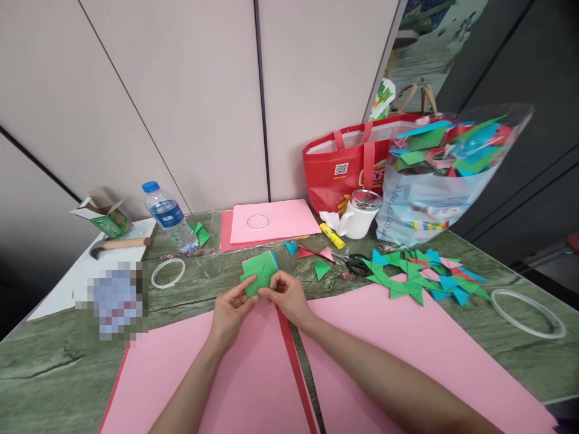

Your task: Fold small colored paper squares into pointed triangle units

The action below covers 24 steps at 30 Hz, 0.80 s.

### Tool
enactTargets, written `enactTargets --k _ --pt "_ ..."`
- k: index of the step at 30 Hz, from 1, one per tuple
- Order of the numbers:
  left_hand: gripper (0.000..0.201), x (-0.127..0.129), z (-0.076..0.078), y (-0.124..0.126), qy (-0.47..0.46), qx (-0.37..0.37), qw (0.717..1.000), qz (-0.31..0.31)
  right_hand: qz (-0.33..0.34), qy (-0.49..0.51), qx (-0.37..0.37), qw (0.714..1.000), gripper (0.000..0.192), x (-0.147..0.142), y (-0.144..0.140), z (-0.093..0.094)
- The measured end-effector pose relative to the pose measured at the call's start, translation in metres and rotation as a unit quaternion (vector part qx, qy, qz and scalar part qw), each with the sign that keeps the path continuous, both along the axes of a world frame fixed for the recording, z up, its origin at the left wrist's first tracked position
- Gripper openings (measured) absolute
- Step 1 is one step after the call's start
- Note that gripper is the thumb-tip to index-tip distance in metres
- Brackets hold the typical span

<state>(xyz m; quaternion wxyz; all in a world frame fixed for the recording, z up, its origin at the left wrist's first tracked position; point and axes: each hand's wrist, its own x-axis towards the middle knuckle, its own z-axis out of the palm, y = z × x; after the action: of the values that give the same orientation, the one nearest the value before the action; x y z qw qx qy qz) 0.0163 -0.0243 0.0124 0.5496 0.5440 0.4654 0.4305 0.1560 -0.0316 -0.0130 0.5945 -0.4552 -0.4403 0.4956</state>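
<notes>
- Centrally, a folded green paper (259, 282) sits near the far edge of the pink sheets (172, 367).
- Left hand (230, 310) and right hand (289, 296), nearly closed, each pinch its edge.
- Farther right: black scissors (358, 266), 1 glue stick (332, 235), 1 white mug (360, 219).

rings (170, 284) 3 | bottle (170, 218) 1 | mug (360, 220) 1 | hammer (124, 243) 1 | scissors (356, 264) 1

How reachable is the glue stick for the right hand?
Probably yes: only low paper pieces and the scissors lie between the right hand and the glue stick. That hand pinches green paper, though.
</notes>
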Motion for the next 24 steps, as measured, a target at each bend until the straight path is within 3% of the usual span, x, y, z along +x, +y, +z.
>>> enactTargets --k 10,16,24 --pt "0.043 -0.0010 -0.0026 0.0010 -0.039 -0.025 0.999 0.003 -0.004 0.000 -0.013 1.000 0.031 0.0006 0.0008 0.0008" --pt "0.053 0.0001 0.0004 0.0007 -0.019 -0.020 1.000 -0.002 -0.005 0.000 -0.013 1.000 0.028 0.0011 0.0006 0.0008" --pt "0.048 0.0022 0.0026 -0.0005 -0.007 -0.010 1.000 0.017 -0.008 -0.007 -0.015 1.000 0.029 -0.0007 -0.0015 0.0055"
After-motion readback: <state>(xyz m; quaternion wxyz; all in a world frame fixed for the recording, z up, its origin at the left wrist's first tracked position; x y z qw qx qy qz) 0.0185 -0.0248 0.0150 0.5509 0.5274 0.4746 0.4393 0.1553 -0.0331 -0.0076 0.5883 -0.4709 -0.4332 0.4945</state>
